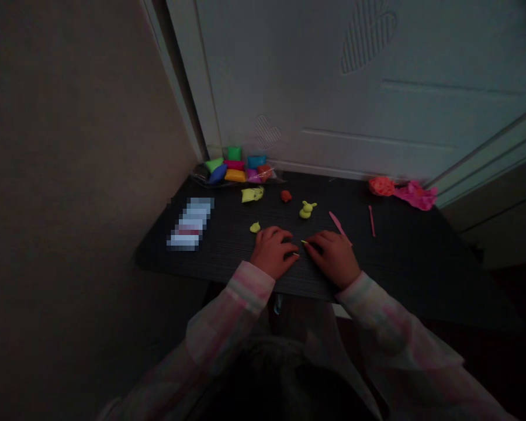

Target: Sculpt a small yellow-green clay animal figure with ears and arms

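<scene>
So the right grip [333, 257] has a small yellow sliver [304, 241] pinched at the tips of thumb and forefinger, just above the table, with the other fingers curled over so you can't see much under them. The left grip [274, 252] is palm down with bent fingers; there's a pale streak at its thumb tip, but it's too small to make out, so I honestly can't tell whether it's holding anything. A flattish yellow lump [255, 227] sits right by its fingertips. Just beyond the two, nearer the right one, is a yellow figure [307, 210] with two ears, upright on the table. The pink knife [338, 225] has its lower end partly behind the right grip. A pink stick [372, 221] lies farther right, and the sheet [190, 224] on the left is pixelated, so no reading that. Dark hair blurs out the bottom middle, and the sleeves run off below. The table [403, 263] is dark with fine grain, its right end lost in shadow. Behind it stands a white door [267, 70] with striped hearts, cut off up top, plus a dim brownish wall [70, 175] on the left.
</scene>
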`<action>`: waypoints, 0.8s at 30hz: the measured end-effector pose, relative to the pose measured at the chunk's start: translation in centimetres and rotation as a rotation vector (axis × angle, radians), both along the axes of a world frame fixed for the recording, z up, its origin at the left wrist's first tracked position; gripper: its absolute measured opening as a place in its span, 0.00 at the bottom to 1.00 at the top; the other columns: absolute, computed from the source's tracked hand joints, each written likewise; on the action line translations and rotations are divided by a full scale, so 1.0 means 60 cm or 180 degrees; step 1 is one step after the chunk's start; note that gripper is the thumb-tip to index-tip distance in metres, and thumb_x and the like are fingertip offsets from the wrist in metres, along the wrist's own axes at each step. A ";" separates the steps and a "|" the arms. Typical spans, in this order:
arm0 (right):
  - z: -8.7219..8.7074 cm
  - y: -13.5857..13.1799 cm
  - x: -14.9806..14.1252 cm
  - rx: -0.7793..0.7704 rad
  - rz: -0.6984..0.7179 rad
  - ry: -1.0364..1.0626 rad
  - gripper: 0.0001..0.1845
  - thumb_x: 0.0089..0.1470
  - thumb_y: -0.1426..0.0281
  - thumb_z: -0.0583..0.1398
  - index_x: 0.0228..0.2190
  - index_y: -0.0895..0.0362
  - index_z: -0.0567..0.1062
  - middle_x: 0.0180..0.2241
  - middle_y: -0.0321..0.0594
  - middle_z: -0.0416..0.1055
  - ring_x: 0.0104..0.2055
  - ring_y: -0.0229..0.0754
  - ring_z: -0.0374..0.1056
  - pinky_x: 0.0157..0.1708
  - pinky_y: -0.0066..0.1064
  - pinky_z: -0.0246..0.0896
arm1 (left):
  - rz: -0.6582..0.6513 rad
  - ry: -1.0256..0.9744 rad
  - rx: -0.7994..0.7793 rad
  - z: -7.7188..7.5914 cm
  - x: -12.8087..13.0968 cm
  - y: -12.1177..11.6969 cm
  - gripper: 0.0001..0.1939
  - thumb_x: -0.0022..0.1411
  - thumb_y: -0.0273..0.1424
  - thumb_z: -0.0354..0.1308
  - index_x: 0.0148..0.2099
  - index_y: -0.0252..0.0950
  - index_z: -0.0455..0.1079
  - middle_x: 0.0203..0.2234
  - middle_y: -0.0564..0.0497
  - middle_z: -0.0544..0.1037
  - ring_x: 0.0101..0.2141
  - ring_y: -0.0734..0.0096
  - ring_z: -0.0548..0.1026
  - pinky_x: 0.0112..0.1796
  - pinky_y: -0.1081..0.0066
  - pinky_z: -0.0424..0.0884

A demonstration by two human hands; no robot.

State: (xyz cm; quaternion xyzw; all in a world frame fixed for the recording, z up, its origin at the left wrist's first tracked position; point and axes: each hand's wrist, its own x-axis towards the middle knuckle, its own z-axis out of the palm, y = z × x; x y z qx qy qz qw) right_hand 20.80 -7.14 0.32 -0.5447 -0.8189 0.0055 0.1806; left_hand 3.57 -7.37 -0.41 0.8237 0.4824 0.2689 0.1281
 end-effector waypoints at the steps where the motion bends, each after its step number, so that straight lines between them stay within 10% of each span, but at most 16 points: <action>1: 0.000 -0.001 0.002 0.0001 0.0008 -0.0034 0.11 0.51 0.65 0.53 0.30 0.57 0.73 0.31 0.43 0.71 0.36 0.45 0.65 0.36 0.38 0.55 | -0.0020 0.0027 -0.0011 0.000 0.000 0.000 0.06 0.49 0.35 0.57 0.31 0.43 0.73 0.40 0.53 0.71 0.45 0.63 0.59 0.45 0.57 0.56; 24: 0.000 -0.016 0.019 -0.0042 0.0642 -0.0665 0.21 0.53 0.62 0.48 0.48 0.54 0.64 0.52 0.46 0.59 0.54 0.50 0.53 0.50 0.49 0.45 | 0.0131 -0.0422 -0.0054 0.002 -0.001 0.001 0.09 0.51 0.34 0.53 0.32 0.38 0.73 0.34 0.50 0.74 0.41 0.66 0.63 0.45 0.62 0.60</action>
